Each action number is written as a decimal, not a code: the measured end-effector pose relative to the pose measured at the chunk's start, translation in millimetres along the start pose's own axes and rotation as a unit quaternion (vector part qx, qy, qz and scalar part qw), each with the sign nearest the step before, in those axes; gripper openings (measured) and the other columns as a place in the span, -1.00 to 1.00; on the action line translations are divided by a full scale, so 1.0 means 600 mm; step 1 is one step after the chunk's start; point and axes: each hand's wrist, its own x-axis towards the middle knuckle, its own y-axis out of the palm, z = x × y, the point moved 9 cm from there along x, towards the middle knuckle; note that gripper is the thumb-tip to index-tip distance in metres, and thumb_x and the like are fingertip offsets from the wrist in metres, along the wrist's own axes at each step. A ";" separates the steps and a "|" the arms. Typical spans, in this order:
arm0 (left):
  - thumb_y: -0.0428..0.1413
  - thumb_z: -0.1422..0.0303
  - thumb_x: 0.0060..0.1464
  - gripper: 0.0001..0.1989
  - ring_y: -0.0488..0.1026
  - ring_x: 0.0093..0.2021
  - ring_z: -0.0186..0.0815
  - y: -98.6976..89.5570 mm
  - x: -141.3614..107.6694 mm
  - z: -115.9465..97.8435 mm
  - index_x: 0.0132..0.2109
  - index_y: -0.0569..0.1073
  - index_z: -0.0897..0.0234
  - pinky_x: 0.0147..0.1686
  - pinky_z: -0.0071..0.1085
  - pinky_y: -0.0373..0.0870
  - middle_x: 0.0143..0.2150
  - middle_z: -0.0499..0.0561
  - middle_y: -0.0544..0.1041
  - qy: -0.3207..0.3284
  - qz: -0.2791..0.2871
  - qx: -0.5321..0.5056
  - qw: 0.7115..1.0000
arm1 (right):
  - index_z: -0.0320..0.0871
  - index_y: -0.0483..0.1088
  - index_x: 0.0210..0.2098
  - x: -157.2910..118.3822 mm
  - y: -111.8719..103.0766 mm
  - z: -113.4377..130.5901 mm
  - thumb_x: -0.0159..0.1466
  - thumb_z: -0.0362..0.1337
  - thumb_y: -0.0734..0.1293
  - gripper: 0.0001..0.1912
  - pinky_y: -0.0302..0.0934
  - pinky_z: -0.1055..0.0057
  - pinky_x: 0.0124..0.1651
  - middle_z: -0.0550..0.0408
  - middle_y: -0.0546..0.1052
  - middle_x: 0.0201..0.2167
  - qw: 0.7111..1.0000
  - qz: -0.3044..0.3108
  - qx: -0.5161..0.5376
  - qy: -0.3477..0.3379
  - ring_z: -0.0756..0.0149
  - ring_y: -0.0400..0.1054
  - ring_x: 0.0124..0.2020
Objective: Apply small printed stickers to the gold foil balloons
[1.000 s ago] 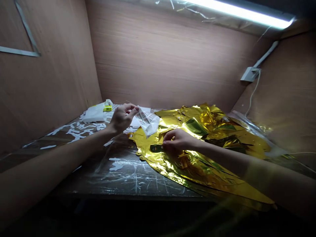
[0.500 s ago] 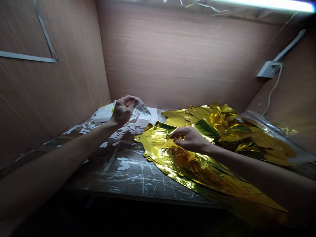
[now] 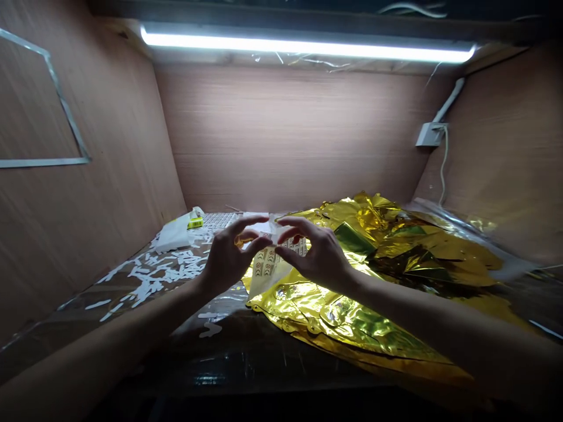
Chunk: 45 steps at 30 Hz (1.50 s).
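A pale, translucent sheet of small printed stickers [image 3: 265,265] hangs between my two hands, above the gold foil. CE marks and round symbols show on it. My left hand [image 3: 232,253] pinches its upper left part between thumb and fingers. At the upper right, the thumb and fingers of my right hand [image 3: 317,251] close on the same sheet; the exact spot between the fingertips is too small to make out. Beneath the hands lies a stack of flat gold foil balloons [image 3: 352,313], shiny and creased, with small tabs along the edge.
White cut scraps [image 3: 152,275] lie scattered on the left of the plastic-covered table [image 3: 246,357]. Behind them are a white packet [image 3: 173,234] and a yellow box [image 3: 195,220]. Wooden panels enclose the table. A lamp tube [image 3: 308,48] runs overhead; a socket box [image 3: 428,135] hangs at right.
My left hand has brought the sticker sheet right and nearer. My right hand has left the gold foil and come up to the sheet. The view has tilted up.
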 end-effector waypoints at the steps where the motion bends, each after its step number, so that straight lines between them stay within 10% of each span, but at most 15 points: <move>1: 0.33 0.22 0.15 -0.60 0.67 -0.27 -0.22 0.003 -0.003 -0.003 0.12 0.52 0.06 -0.20 -0.27 0.61 -0.29 -0.06 0.68 0.000 0.002 -0.009 1.000 | -0.13 0.40 0.11 -0.003 -0.002 0.001 0.28 -0.17 0.45 -0.56 0.37 0.29 -0.11 0.09 0.67 -0.22 1.000 -0.002 0.004 0.006 0.29 0.53 -0.28; 15: 0.35 0.37 0.11 -0.64 0.53 -0.23 -0.33 0.022 -0.014 -0.052 0.05 0.57 0.03 -0.39 -0.38 0.59 0.09 0.08 0.51 0.126 0.057 -0.036 0.990 | -0.06 0.34 0.03 -0.007 -0.014 0.013 0.28 -0.23 0.43 -0.64 0.31 0.34 -0.21 0.17 0.68 -0.25 0.997 0.049 -0.064 0.005 0.29 0.56 -0.38; 23: 0.26 0.45 0.21 -0.74 0.62 -0.19 -0.30 0.037 -0.017 -0.085 0.01 0.61 0.04 -0.38 -0.37 0.54 -0.04 0.01 0.67 0.196 0.102 0.011 0.975 | -0.08 0.20 0.04 -0.012 -0.010 0.019 0.28 -0.31 0.38 -0.61 0.31 0.29 -0.19 0.09 0.69 -0.21 0.993 0.091 -0.079 -0.010 0.17 0.59 -0.28; 32: 0.26 0.37 0.22 -0.96 0.61 -0.26 -0.28 0.039 -0.014 -0.069 -0.24 0.62 0.13 -0.34 -0.30 0.54 -0.20 -0.01 0.67 0.116 0.083 -0.013 0.990 | -0.10 0.20 -0.02 -0.015 -0.028 0.020 0.21 -0.29 0.43 -0.58 0.31 0.31 -0.20 0.14 0.67 -0.28 0.998 0.037 -0.052 0.008 0.26 0.53 -0.36; 45: 0.17 0.43 0.30 -0.88 0.59 -0.13 -0.29 0.054 -0.019 -0.055 -0.10 0.61 0.22 -0.16 -0.33 0.53 -0.10 0.04 0.65 0.082 0.128 -0.041 0.987 | -0.07 0.21 -0.07 -0.023 -0.038 0.018 0.18 -0.27 0.46 -0.58 0.33 0.31 -0.25 0.17 0.65 -0.31 0.998 -0.028 -0.044 0.018 0.27 0.51 -0.38</move>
